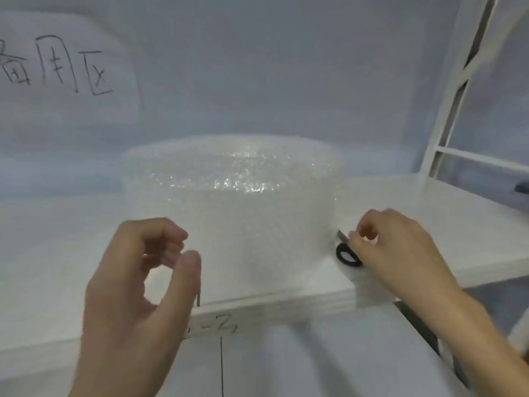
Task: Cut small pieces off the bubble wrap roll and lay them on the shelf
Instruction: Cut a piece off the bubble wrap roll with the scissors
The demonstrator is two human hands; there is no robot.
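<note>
A wide roll of clear bubble wrap (232, 202) stands upright in the middle of the white shelf (57, 239). My left hand (137, 296) hovers just left of the roll, fingers curled and apart, with nothing in it. My right hand (398, 250) rests on the shelf at the roll's right side, fingertips pinched at a pair of scissors (346, 253) with a black handle loop and a short metal blade. A flat piece of bubble wrap (369, 293) lies under that hand and hangs over the shelf's front edge.
A white metal rack frame (458, 90) rises at the right. A dark object (522, 187) sits at the far right edge of the shelf. A paper with black handwriting (57, 64) hangs on the wall at upper left. The shelf's front edge carries a handwritten label (220, 325).
</note>
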